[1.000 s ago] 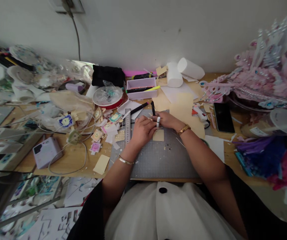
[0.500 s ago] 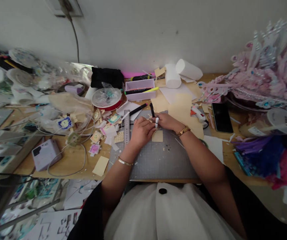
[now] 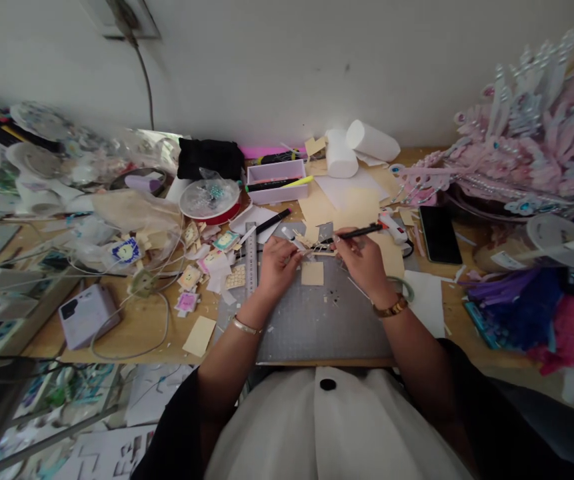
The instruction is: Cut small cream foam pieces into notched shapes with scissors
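My left hand (image 3: 279, 265) is closed, its fingertips pinched around one end of a thin pale strip (image 3: 323, 253) above the grey cutting mat (image 3: 311, 327). A black pen (image 3: 361, 231) lies across the fingers of my right hand (image 3: 359, 260), which is closed on it and close to the strip's other end. Just below the strip, a square cream card (image 3: 312, 273) rests on the mat. A small white cap or tube (image 3: 287, 233) shows by my left fingertips. To the left of that hand lies a metal ruler (image 3: 251, 260).
Behind the mat stands a lilac tray (image 3: 277, 193) of pens. Small painted cards (image 3: 187, 303) and scraps spread at the left. A glue gun (image 3: 393, 228), a phone (image 3: 439, 233) and a lidded cup (image 3: 517, 247) are at the right, near pink beaded crowns (image 3: 531, 153).
My hands have moved apart. The black pen, upright before, now lies nearly level in my right hand. The white piece has shifted left, and the pale strip now shows between my hands.
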A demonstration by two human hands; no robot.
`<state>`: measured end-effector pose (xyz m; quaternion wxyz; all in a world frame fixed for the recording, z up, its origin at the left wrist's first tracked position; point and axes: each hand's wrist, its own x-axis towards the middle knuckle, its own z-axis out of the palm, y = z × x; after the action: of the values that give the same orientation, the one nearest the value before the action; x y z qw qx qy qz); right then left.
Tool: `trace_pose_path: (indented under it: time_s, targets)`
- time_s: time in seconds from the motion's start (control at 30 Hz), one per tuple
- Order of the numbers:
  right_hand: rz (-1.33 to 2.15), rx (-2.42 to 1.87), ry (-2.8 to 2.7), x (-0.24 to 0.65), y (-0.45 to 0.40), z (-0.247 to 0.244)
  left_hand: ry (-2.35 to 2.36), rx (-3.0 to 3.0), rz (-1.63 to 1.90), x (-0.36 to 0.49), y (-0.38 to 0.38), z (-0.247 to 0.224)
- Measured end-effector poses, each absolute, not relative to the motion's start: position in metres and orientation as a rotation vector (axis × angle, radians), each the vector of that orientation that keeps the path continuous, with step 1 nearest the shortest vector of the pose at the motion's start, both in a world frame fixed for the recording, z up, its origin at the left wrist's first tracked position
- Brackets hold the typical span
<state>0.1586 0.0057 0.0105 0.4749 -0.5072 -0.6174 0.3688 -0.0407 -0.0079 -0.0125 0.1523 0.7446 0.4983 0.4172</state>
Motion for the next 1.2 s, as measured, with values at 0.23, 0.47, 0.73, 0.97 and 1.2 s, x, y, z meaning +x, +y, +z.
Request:
trace_pose_path:
  time_s: [0.23, 0.47, 0.73, 0.97, 1.2]
  targets:
    - [0.686, -1.365, -1.540, 0.162, -0.024, -0.025, 1.417, 2.182, 1.158, -0.038, -0.009, -0.018]
    - [0.639, -1.387, -1.628, 0.153, -0.028, -0.029, 1.498, 2.313, 1.066, -0.035, -0.011, -0.019]
    - [0.622, -1.330, -1.704, 0.148, -0.032, -0.024, 1.492, 2.376, 1.109, -0.034, -0.012, -0.021]
    - [0.672, -1.391, -1.731, 0.149, -0.034, -0.019, 1.534, 2.348, 1.100, -0.035, -0.013, -0.020]
    - [0.716, -1.357, -1.721, 0.147, -0.035, -0.018, 1.548, 2.341, 1.042, -0.034, -0.013, -0.020]
